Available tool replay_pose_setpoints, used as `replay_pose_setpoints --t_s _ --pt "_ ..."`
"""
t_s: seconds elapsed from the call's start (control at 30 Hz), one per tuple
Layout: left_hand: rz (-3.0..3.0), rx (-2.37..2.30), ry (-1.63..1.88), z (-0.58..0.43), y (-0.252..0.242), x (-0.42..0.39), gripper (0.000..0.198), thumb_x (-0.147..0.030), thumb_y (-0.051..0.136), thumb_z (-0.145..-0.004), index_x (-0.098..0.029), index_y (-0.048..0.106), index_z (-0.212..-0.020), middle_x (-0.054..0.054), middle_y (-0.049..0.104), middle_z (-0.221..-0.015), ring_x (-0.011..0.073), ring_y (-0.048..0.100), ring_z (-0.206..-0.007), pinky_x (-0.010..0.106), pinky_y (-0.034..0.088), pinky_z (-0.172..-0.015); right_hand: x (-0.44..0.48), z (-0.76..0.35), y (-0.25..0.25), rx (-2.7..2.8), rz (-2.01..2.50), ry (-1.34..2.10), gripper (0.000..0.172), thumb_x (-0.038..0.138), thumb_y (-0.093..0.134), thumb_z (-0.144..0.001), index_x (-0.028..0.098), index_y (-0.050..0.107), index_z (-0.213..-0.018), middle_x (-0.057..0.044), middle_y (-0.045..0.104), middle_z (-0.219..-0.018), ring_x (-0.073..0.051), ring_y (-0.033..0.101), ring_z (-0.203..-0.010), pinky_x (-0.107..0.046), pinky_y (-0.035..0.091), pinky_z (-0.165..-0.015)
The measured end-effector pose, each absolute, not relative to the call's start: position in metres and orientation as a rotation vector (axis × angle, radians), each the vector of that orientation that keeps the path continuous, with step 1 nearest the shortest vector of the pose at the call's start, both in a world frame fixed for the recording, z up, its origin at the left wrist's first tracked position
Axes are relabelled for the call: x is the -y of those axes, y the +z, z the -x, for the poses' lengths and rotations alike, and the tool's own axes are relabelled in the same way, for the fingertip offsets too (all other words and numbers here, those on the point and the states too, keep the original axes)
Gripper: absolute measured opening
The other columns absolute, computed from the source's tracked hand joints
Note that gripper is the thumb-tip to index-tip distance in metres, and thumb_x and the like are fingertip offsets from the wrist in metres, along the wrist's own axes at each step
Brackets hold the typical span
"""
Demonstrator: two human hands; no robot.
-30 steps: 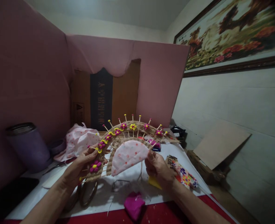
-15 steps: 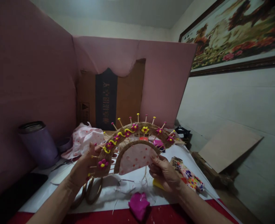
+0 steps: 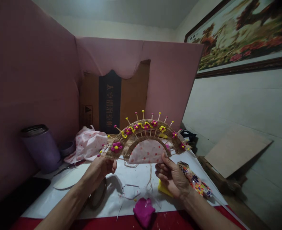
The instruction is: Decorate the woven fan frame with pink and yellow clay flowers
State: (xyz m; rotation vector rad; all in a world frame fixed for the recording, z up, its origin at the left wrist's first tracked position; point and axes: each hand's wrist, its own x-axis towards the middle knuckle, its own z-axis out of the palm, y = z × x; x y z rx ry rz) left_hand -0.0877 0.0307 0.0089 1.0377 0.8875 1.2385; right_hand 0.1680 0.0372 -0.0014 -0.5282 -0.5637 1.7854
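Observation:
Between my hands, above the table, is a fan-shaped craft piece (image 3: 145, 124): a twine-wrapped arch with pink and yellow clay flowers and squiggles. Thin sticks tipped with small pink or yellow clay bits radiate from it. Inside the arch sits a half-round panel (image 3: 145, 151) of dotted pale fabric with a twine-wrapped rim. My right hand (image 3: 171, 174) pinches the panel's lower right corner between thumb and fingers. At the arch's lower left end, my left hand (image 3: 102, 167) is closed with curled fingers; its exact grip is partly hidden.
On the white table cover (image 3: 126, 207) lie a magenta clay lump (image 3: 144, 211), a yellow piece (image 3: 165, 188), thread scraps and a brown ring-shaped object (image 3: 98, 195). A purple tumbler (image 3: 41, 148) and dotted cloth (image 3: 88, 142) stand left. A flower-patterned packet (image 3: 198, 183) lies right.
The craft piece has moved up and to the right and turned clockwise to sit more level. My left hand has shifted from the arch's left side to beneath its lower left end.

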Motion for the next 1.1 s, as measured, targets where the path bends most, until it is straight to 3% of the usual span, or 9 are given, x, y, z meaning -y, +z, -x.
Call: replay_pose_setpoints --t_s 0.3,0.5,0.67,0.77,0.83,1.1 --pt "-1.168 -0.952 1.169 0.076 0.003 -0.024 0.024 -0.03 0.058 -0.075 -0.018 0.047 -0.057 -0.004 0.047 -0.051 0.0093 0.04 -0.046 0.021 0.031 -0.046 -0.038 -0.166 -0.004 0.491 0.466 1.817 0.042 0.021 0.078 -0.063 0.018 0.036 -0.057 0.01 0.03 -0.048 -0.002 0.02 -0.039 -0.012 0.021 -0.031" --pt "-1.301 -1.092 1.089 0.073 -0.001 -0.021 0.038 -0.041 0.048 -0.083 -0.018 0.047 -0.053 -0.002 0.047 -0.044 0.0096 0.036 -0.042 0.022 0.028 -0.047 -0.038 -0.166 -0.004 0.446 0.439 1.829 0.04 0.018 0.078 -0.063 0.018 0.038 -0.06 0.011 0.03 -0.048 -0.002 0.019 -0.039 -0.012 0.021 -0.031" --pt "-1.293 -0.993 1.103 0.072 -0.001 -0.019 0.026 -0.031 0.044 -0.083 -0.017 0.054 -0.063 -0.001 0.053 -0.05 0.011 0.042 -0.047 0.022 0.031 -0.051 -0.036 -0.165 -0.004 0.435 0.434 1.814 0.04 0.015 0.078 -0.062 0.019 0.039 -0.061 0.011 0.031 -0.048 -0.002 0.021 -0.039 -0.012 0.022 -0.031" --pt "-1.233 -0.927 1.114 0.072 -0.001 -0.018 0.006 -0.016 0.05 -0.073 -0.017 0.055 -0.069 -0.002 0.055 -0.056 0.0108 0.046 -0.051 0.022 0.033 -0.052 -0.036 -0.165 -0.004 0.436 0.45 1.807 0.041 0.015 0.079 -0.061 0.019 0.037 -0.061 0.011 0.03 -0.047 -0.002 0.021 -0.039 -0.012 0.021 -0.031" --pt "-1.199 -0.881 1.131 0.073 -0.001 -0.018 0.008 -0.01 0.05 -0.067 -0.017 0.054 -0.067 -0.002 0.054 -0.058 0.0106 0.047 -0.053 0.022 0.034 -0.053 -0.036 -0.165 -0.004 0.444 0.451 1.801 0.042 0.015 0.079 -0.06 0.019 0.037 -0.061 0.011 0.03 -0.047 -0.002 0.021 -0.038 -0.012 0.021 -0.031" --pt "-1.162 -0.803 1.149 0.075 -0.005 -0.022 0.005 -0.018 0.052 -0.073 -0.016 0.057 -0.071 -0.001 0.055 -0.058 0.011 0.048 -0.052 0.023 0.034 -0.051 -0.036 -0.164 -0.006 0.468 0.45 1.789 0.043 0.016 0.08 -0.06 0.019 0.037 -0.06 0.011 0.031 -0.048 -0.002 0.021 -0.039 -0.012 0.02 -0.032"
